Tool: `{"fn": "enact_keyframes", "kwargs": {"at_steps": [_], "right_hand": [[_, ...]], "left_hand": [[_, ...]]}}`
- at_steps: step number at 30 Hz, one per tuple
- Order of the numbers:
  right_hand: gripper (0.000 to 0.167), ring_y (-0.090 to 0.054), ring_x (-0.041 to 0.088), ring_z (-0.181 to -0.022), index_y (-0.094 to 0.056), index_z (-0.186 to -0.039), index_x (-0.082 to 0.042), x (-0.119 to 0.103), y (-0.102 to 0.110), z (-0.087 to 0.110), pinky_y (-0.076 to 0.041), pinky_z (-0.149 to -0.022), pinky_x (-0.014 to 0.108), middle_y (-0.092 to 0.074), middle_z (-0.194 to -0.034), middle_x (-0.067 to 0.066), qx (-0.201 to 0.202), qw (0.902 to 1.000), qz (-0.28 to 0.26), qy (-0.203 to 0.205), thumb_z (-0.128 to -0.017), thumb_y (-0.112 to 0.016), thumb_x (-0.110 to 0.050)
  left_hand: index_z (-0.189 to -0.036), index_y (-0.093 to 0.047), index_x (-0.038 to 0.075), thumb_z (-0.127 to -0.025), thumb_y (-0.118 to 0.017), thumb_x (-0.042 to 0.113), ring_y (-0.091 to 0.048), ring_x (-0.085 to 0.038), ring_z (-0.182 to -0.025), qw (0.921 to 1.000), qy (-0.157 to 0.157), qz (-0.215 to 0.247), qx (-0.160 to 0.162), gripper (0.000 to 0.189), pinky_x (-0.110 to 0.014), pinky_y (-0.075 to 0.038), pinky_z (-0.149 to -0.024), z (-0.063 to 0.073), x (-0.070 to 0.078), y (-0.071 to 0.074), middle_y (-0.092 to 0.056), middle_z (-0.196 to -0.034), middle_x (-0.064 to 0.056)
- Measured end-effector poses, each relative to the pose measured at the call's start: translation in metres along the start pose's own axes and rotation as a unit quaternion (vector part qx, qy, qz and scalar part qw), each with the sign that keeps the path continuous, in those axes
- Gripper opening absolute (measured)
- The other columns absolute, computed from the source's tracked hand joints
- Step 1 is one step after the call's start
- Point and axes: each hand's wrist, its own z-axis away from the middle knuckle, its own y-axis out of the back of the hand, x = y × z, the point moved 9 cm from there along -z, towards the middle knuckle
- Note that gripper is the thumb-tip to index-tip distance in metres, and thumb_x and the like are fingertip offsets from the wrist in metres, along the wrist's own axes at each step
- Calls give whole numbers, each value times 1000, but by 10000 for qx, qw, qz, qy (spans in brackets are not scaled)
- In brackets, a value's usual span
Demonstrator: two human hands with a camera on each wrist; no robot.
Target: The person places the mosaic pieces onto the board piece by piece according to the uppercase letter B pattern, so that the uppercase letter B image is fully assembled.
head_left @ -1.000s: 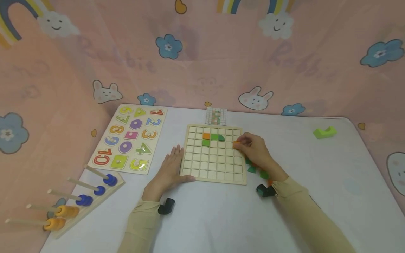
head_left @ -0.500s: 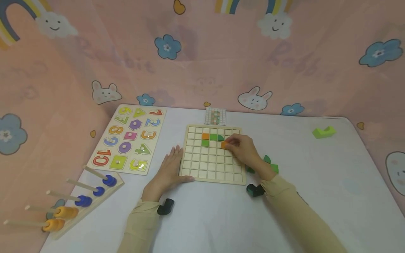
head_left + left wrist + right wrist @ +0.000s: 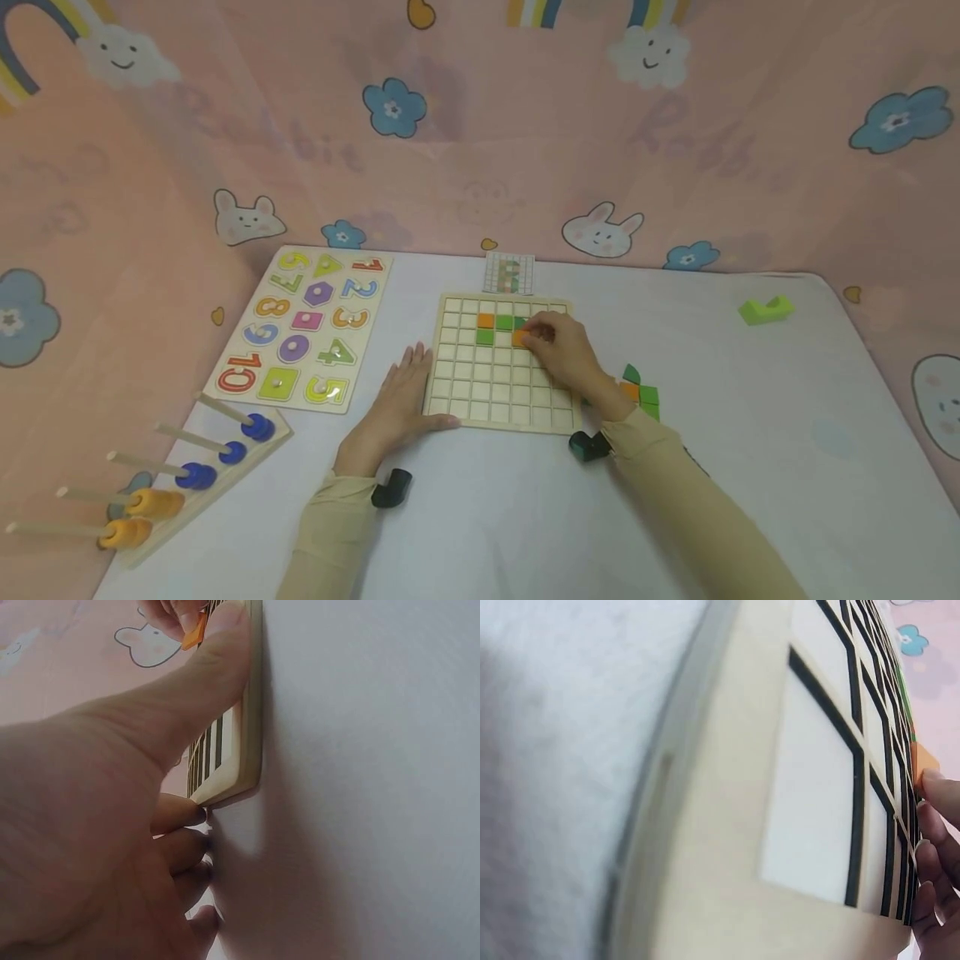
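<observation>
Grid board (image 3: 482, 379), centre of frame — smooth, matt, pale wood. Counter (image 3: 795, 400) spread with white, faintly fuzzy cloth. Backdrop (image 3: 480, 158) across the top: matt, lightly creased cloth. Number puzzle (image 3: 327, 335), left — glossy highlights.

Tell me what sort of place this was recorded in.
Probably a children's play or learning corner, though it could be a staged setup: a pink backdrop with cartoon rabbits and clouds, a number puzzle board and a wooden grid board.
</observation>
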Motion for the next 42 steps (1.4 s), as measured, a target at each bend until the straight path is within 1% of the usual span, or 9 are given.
{"fn": "enact_keyframes", "kwargs": {"at_steps": [4, 9, 15, 22, 29, 32, 36, 39, 42], "right_hand": [[16, -59, 26, -89, -74, -114, 0, 0, 0, -1, -47, -77, 32, -71, -101, 15, 52, 10000, -5, 57, -100, -73, -8], [14, -61, 27, -92, -74, -113, 0, 1, 0, -1, -49, -81, 33, -72, -104, 16, 83, 10000, -53, 14, -100, -72, -5], [19, -59, 28, -94, -75, -118, 0, 0, -3, 1, -48, -83, 34, -69, -102, 16, -7, 9999, -42, 163, -101, -70, -4], [21, -52, 28, -93, -76, -115, 0, -2, -5, 1, -45, -85, 36, -61, -95, 13, -101, 9996, -80, 263, -96, -78, -10], [20, -53, 30, -93, -75, -113, 1, -4, -4, 1, -45, -84, 37, -63, -96, 15, -51, 9996, -77, 269, -95, -79, -7], [20, -54, 30, -94, -75, -114, 0, -2, -5, 1, -46, -85, 37, -64, -98, 16, -74, 9997, -38, 236, -96, -78, -7], [22, -57, 33, -105, -75, -120, 0, 2, -5, 4, -49, -93, 43, -66, -109, 19, -199, 9997, 44, 130, -98, -74, -6], [29, -53, 36, -118, -73, -128, 0, 4, -6, 7, -47, -102, 47, -64, -121, 21, -377, 9992, 81, 71, -100, -71, -5], [34, -47, 36, -120, -71, -136, -2, 6, -5, 10, -44, -103, 48, -61, -129, 21, -553, 9982, 200, 108, -102, -68, -7]], "left_hand": [[-169, -15, 2, -83, -91, 38, 1, -30, -168, 10000, -19, 0, 5, 121, -49, -1, -138, -1, 0, 0, -3, -179, -14], [-169, -15, 1, -83, -91, 38, 1, -31, -168, 10000, -36, 6, 5, 120, -50, -2, -138, 0, 0, 0, -4, -179, -14], [-169, -17, 1, -82, -92, 36, -1, -32, -168, 10000, -38, -11, 36, 120, -50, -3, -138, 0, -1, 0, -5, -179, -15], [-169, -17, 1, -83, -91, 36, -1, -32, -168, 10000, -36, 0, 43, 120, -51, -3, -138, 0, -1, 0, -5, -179, -15], [-169, -17, 1, -83, -91, 36, 0, -32, -168, 10000, -45, -4, 19, 119, -50, -3, -138, 0, 1, 1, -5, -179, -15], [-169, -17, 1, -83, -91, 36, -1, -32, -168, 10000, -40, -16, 31, 119, -50, -3, -138, 0, 0, 1, -6, -179, -15], [-169, -18, 1, -82, -91, 37, -1, -32, -168, 10000, -67, -13, 47, 119, -50, -3, -138, 0, 0, 0, -6, -179, -15], [-169, -18, 1, -82, -91, 37, -1, -32, -168, 9999, -96, -13, 60, 119, -51, -3, -138, -1, -1, 0, -6, -179, -16], [-169, -18, 0, -82, -91, 37, -1, -33, -168, 9999, -109, -16, 63, 119, -51, -3, -138, -1, -1, 0, -6, -179, -16]]}}
